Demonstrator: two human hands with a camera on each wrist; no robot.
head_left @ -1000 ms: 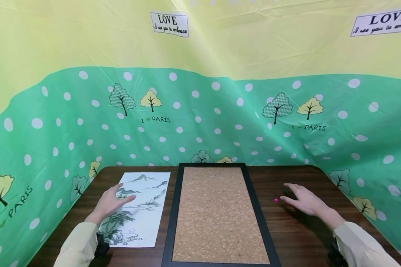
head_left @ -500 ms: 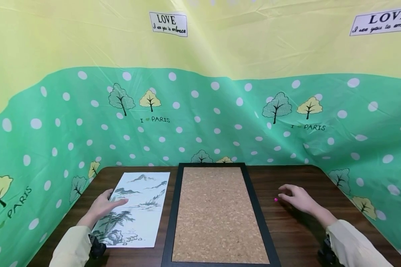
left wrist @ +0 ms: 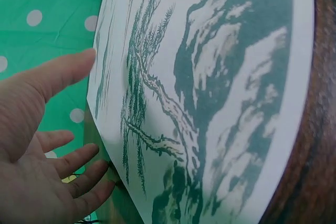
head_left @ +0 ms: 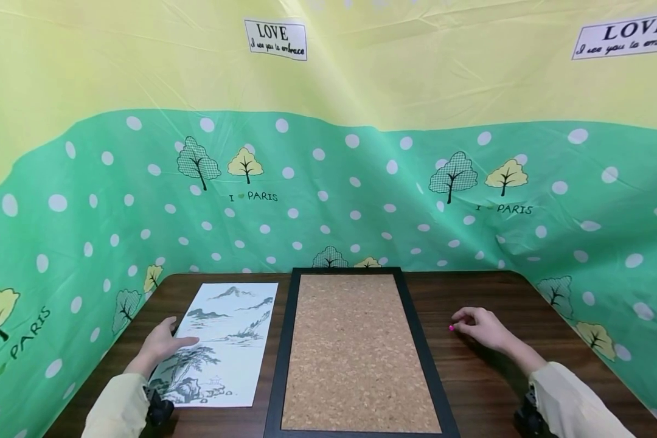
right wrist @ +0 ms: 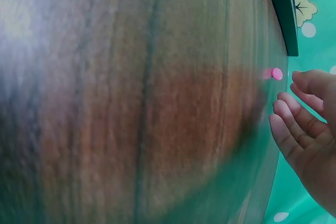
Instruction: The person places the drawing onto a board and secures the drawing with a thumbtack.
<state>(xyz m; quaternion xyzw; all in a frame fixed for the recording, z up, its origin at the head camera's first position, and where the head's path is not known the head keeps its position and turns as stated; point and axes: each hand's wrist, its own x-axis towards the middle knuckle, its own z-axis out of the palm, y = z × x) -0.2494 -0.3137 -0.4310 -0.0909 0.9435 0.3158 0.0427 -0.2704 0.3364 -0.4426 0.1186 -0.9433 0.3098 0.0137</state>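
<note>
My left hand (head_left: 159, 347) is at the left edge of a white sheet of paper (head_left: 246, 365) printed with a green-grey landscape. In the left wrist view its thumb (left wrist: 71, 72) reaches over the sheet's edge, the other fingers spread and loosely bent, gripping nothing. A small pink pushpin (right wrist: 276, 73) sits on the dark wooden table, right of the board. My right hand (head_left: 484, 327) is just beside it, thumb and forefinger bent towards it. The right wrist view shows a small gap between the fingertips (right wrist: 297, 76) and the pin.
A cork board (head_left: 361, 353) in a black frame (head_left: 423, 340) lies between the paper and the pin. The wooden table (head_left: 438, 292) ends at a green and yellow printed curtain (head_left: 356, 182) behind and at both sides.
The right hand has moved left and slightly nearer, its thumb and forefinger drawing together by the pin. The left hand has slid left and nearer, from over the paper to its left edge.
</note>
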